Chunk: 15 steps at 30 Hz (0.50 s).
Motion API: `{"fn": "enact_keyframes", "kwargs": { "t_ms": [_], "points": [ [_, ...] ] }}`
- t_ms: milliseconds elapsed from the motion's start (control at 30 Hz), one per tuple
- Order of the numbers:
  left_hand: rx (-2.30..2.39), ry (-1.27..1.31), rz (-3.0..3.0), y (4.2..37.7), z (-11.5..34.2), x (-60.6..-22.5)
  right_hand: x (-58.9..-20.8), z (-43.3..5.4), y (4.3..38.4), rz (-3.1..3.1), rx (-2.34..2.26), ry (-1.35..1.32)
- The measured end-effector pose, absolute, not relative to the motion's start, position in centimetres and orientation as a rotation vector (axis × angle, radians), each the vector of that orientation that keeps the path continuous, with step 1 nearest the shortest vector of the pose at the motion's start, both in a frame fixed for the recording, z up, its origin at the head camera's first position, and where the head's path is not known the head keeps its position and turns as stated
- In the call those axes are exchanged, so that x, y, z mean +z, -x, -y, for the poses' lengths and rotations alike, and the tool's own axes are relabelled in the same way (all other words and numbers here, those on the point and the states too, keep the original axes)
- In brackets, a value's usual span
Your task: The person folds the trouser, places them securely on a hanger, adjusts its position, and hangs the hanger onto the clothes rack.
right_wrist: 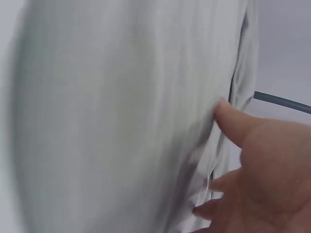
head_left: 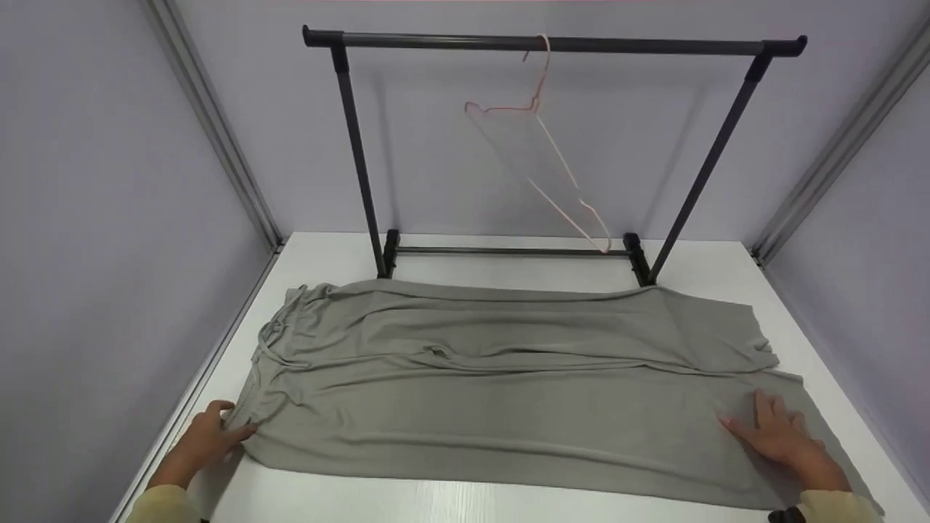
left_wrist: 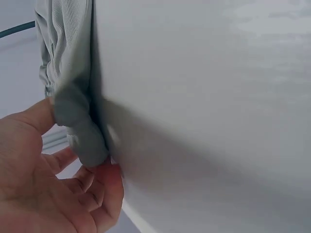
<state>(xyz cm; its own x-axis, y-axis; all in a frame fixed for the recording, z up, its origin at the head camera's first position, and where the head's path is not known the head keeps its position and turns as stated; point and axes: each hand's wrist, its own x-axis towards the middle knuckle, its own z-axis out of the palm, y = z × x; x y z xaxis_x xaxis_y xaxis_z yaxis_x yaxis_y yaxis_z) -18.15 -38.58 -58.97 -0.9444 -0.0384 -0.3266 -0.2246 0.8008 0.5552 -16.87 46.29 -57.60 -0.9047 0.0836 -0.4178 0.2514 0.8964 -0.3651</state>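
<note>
Grey trousers lie spread sideways across the white table, wrinkled, with the gathered waist and a drawstring toward the left and the leg ends toward the right. At the near corner of the waist, my left hand pinches the edge; in the left wrist view the thumb lies on one side of the cloth and the fingers curl at its other side. Over on the near leg, close to its hem, my right hand rests on the fabric with fingers spread. The right wrist view shows the thumb touching the ribbed cloth.
A black garment rack stands at the back of the table, its feet just behind the trousers. One pink wire hanger hangs from its bar. Grey panel walls enclose the table on the left, right and back.
</note>
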Motion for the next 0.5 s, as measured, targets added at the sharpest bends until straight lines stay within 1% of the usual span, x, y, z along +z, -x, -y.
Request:
{"fn": "enact_keyframes", "kwargs": {
  "t_ms": [233,333,500],
  "points": [
    [1.187,0.275,-2.625,18.2,38.4,-58.8,-58.1,-46.6,17.3,-2.811,-0.604,-0.146],
    [1.279,0.257,-2.640,18.3,38.1,-58.6,-58.0,-47.1,16.6,-2.826,-0.617,-0.109],
    [1.265,0.115,-2.533,17.2,38.2,-58.1,-57.2,-47.8,14.3,-2.685,-0.564,0.020]
  ]
}}
